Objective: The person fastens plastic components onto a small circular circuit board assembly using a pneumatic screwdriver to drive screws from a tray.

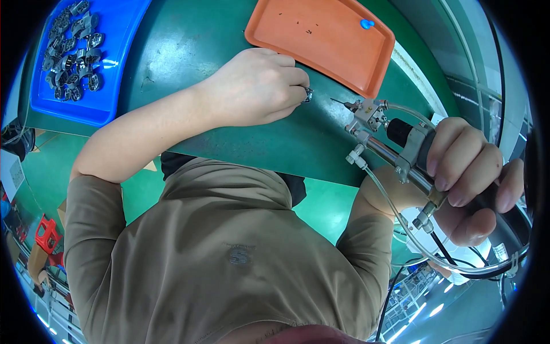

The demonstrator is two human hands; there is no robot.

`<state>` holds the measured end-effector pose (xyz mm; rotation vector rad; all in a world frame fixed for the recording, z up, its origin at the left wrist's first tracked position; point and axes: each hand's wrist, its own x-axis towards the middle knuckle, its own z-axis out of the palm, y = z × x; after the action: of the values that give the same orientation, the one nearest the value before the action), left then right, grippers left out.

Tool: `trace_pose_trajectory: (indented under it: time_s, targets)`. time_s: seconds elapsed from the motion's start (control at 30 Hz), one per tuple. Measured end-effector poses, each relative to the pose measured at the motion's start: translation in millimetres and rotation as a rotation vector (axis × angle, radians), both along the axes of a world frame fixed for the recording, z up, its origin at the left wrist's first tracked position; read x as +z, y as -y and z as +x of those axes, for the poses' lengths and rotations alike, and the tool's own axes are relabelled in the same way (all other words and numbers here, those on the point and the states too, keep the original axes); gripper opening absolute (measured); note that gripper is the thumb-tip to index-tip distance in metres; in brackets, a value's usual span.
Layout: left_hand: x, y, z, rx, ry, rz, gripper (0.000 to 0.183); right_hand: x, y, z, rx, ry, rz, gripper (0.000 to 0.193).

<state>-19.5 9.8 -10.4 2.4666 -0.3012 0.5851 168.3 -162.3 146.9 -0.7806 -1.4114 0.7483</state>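
Note:
My left hand is closed over the green table, fingers curled round a small dark, shiny part that pokes out past the fingertips. My right hand wraps round the grip of a powered screwdriver with metal fittings, a black cylinder and clear hoses. Its thin tip points left, toward the part, with a gap between them. Most of the part is hidden by my left fingers. A blue tray at the far left bears several similar dark parts.
An orange tray lies beyond my hands, with a small blue piece and several tiny dark bits in it. A clear hose and black cables trail from the tool at the right. The table's near edge runs before my body.

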Motion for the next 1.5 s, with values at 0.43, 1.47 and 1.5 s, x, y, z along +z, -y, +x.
trace_pose_trajectory:
  time_s: [0.43,1.47,1.5]
  targets:
    - [5,-1,-2,-0.041,0.008,0.010,0.015,8,6,-7,-0.025,0.044,-0.014,0.042]
    - [5,-6,1,-0.085,-0.132,-0.126,0.037,-18,-23,-20,0.225,-0.048,0.009,0.036]
    - [5,-6,0,-0.075,-0.121,-0.124,0.039,-19,-25,-22,0.227,-0.050,0.007,0.036]
